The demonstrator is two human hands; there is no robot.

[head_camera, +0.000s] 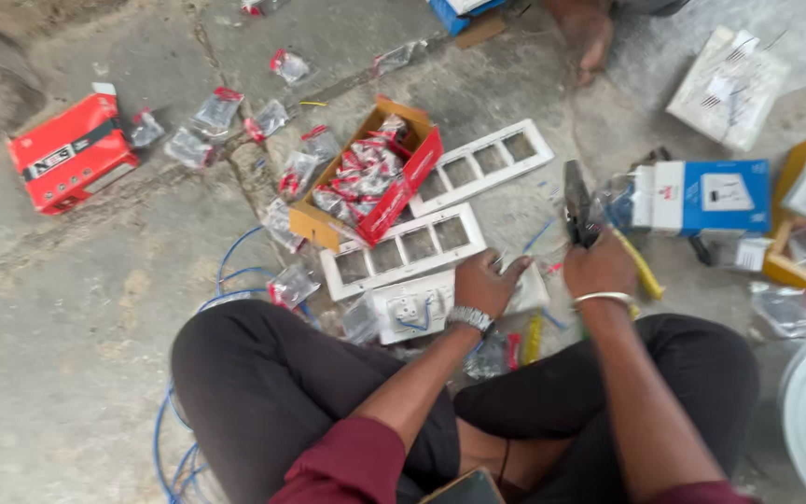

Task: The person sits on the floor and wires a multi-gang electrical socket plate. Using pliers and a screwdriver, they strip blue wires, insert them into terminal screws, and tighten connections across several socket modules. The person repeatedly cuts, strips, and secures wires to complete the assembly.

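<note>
The left hand (485, 280) is clenched on the far edge of a white switch plate (422, 304), which lies flat on the floor just beyond the person's knees. The plate carries socket modules, and a short blue wire loops across its face. The right hand (599, 266) is closed around the yellow handles of a pair of pliers (578, 207), whose dark nose points away toward the far side, just right of the plate.

Just beyond the plate lie two empty white frames (403, 250) with rows of square openings, one farther off and tilted (482, 164). Touching them on the left is an open red-and-tan carton (394, 191) filled with small clear packets. More such packets (218, 110) are scattered over the floor to the far left, near a closed red box (72, 154). A blue and white box (701, 196) sits to the right, beside a yellow tray (799, 271).

The surface is rough grey concrete floor (58, 373), stained and cracked. Blue cable (179, 457) coils near the left knee.
</note>
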